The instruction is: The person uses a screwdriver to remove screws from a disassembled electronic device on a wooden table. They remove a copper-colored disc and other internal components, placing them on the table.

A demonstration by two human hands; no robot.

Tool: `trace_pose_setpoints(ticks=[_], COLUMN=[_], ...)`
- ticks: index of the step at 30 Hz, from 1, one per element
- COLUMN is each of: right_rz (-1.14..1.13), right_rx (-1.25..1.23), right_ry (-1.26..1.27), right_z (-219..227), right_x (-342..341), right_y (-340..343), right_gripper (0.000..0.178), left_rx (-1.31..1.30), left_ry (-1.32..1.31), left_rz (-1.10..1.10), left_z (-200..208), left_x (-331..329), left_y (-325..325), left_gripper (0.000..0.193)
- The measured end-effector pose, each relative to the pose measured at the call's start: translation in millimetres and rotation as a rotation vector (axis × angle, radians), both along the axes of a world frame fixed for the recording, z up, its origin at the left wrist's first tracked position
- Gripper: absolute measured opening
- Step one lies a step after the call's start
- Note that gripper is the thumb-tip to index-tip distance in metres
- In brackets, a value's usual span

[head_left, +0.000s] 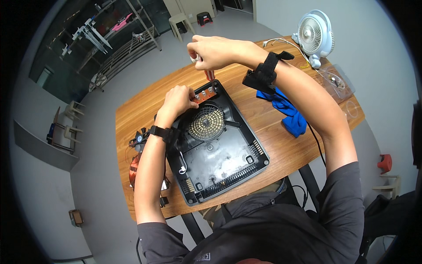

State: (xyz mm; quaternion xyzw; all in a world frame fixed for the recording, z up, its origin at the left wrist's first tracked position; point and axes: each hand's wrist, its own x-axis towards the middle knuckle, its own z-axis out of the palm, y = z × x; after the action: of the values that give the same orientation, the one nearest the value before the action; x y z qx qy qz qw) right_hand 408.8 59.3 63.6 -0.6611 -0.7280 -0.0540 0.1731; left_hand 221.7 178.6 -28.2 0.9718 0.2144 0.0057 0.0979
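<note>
A black plastic appliance housing lies open on the table, with its inside facing up and a round fan grille in it. Along its far edge sits a narrow orange circuit board with several small silvery parts. My left hand grips the near-left end of this board with bent fingers. Above the housing's far corner, my right hand is closed round the top of a screwdriver with a red handle. The screwdriver stands upright at the right end of the board; its tip is too small to make out.
A blue cloth lies right of the housing. Farther right are a light-blue fan with a white cable and a clear plastic tray of small parts. Left of the housing, partly behind my forearm, are a small black fan and a copper coil.
</note>
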Motion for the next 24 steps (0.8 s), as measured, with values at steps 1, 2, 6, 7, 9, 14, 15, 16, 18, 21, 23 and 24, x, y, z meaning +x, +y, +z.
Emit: trace_pose_setpoints(ticks=[1, 2, 6, 7, 9, 14, 15, 16, 18, 21, 23, 24], right_rz=[0.033, 0.057, -0.084, -0.139, -0.181, -0.017, -0.003, 0.010, 0.002, -0.078, -0.073, -0.057], right_rx=[-0.003, -0.031, -0.087, -0.144, -0.193, -0.033, -0.012, 0.009, -0.019, -0.120, -0.131, -0.094], right_ry=[0.017, 0.029, -0.063, -0.100, -0.110, -0.063, -0.062, -0.060, -0.043, -0.005, 0.028, 0.023], right_z=[1.6, 3.8, 7.8, 11.0, 13.5, 2.4, 0.9, -0.5, 5.1, 10.8, 4.4, 1.4], right_x=[1.1, 0.0, -11.2, -13.5, -13.3, -5.2, -3.0, -0.8, -10.8, -15.7, -10.5, -9.2], right_y=[-1.5, -0.1, -4.1, -3.0, -1.8, -0.3, -2.0, -3.6, -5.3, -7.4, 0.5, 0.6], right_gripper=[0.025, 0.026, 0.028, 0.028, 0.028, 0.027, 0.027, 0.027, 0.027, 0.030, 0.032, 0.032], left_rx=[-0.003, 0.008, 0.033, 0.035, 0.018, -0.008, -0.004, 0.001, 0.002, 0.004, 0.006, 0.006], left_ry=[0.000, 0.014, 0.047, 0.049, 0.015, 0.014, 0.013, 0.011, 0.010, 0.002, 0.003, 0.008], left_rz=[0.000, 0.001, 0.007, 0.010, 0.005, 0.005, 0.000, -0.005, 0.002, -0.002, -0.001, 0.003], left_z=[1.6, 1.2, 0.1, 0.2, -3.4, -3.5, -3.6, -3.2, -4.7, -6.3, -5.1, -3.1], left_x=[1.3, 1.0, -0.2, -1.1, -1.7, -0.1, 2.2, 4.6, -0.5, -1.5, -0.4, -0.1], left_y=[-0.9, -0.2, 1.6, 1.2, 3.3, 5.0, 4.1, 3.5, 5.0, 6.3, 5.0, 2.5], left_gripper=[0.037, 0.037, 0.037, 0.037, 0.037, 0.037, 0.037, 0.037, 0.037, 0.037, 0.037, 0.037])
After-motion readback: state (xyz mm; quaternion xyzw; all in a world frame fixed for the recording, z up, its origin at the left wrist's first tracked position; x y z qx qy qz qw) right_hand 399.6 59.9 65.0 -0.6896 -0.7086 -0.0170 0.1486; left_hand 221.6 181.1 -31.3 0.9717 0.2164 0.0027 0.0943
